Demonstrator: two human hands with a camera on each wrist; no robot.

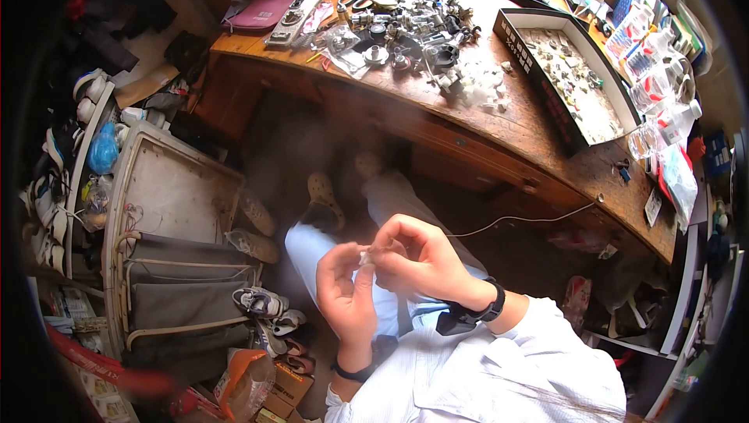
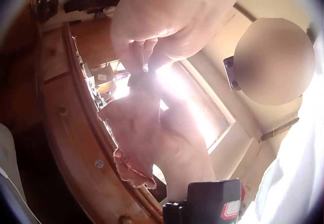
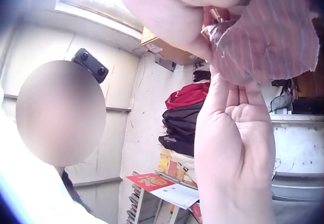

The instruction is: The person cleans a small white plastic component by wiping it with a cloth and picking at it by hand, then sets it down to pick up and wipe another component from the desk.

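Over the lap, both hands meet fingertip to fingertip. My left hand (image 1: 345, 290) pinches a small white piece (image 1: 364, 258) between thumb and fingers; it is too small to tell its kind. A thin reddish-brown striped cloth (image 3: 268, 42) with frayed edges hangs from my right hand (image 1: 421, 259), which grips it close against the piece. In the left wrist view the cloth (image 2: 132, 171) drapes beside the right hand. Seen from the right wrist, the left hand (image 3: 235, 133) reaches up with its fingertips behind the cloth.
A wooden desk (image 1: 546, 166) stands in front, bearing a heap of small metal parts (image 1: 421, 33) and a black-sided box lid (image 1: 538, 84) with small pieces inside. Plastic bottles (image 1: 651, 88) line its right end. A folded metal-framed chair (image 1: 187, 283) and shoes (image 1: 261, 302) are at left.
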